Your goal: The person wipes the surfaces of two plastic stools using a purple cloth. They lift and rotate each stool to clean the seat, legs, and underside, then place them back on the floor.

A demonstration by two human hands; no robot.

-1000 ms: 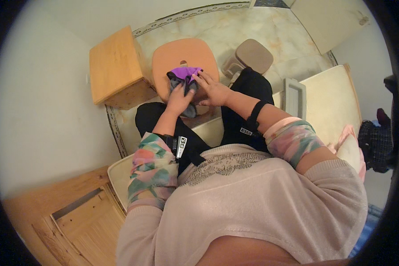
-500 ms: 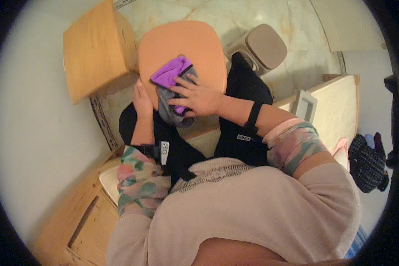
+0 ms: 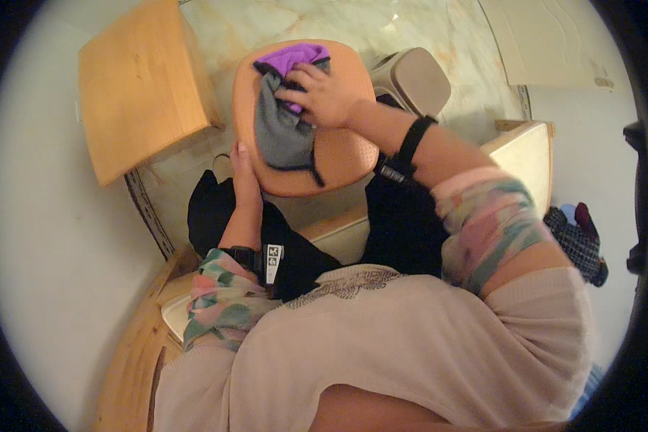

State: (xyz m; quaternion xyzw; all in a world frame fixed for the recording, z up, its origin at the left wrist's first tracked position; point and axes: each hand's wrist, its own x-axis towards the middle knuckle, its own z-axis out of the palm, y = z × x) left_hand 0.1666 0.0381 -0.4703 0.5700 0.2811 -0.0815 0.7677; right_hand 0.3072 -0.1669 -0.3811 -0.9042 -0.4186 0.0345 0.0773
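Note:
An orange, rounded-square plastic seat (image 3: 349, 155), with a dotted surface, is over my lap; whatever lies beneath it is hidden. At its left edge my left hand (image 3: 246, 176) grips the rim, fingers partly out of sight. A grey and purple cloth (image 3: 284, 137) with dark edging lies spread across the seat's left and upper part. My right hand (image 3: 324, 97) presses on the cloth near its purple end, with curled fingers bunching the fabric. The grey end hangs loosely toward the near edge, where a dark strip sticks out.
A wooden stool or box (image 3: 140, 90) stands at the far left. Beyond the seat on the right is a beige bin with a brown lid (image 3: 421, 79). Pale wood furniture (image 3: 525, 155) and dark checked fabric (image 3: 579, 245) are to the right. Marble-patterned floor (image 3: 281, 18) lies ahead.
My right hand has slid away from me across the seat, carrying the cloth, which now lies more spread out. My left hand stays at the left rim. The view has shifted slightly.

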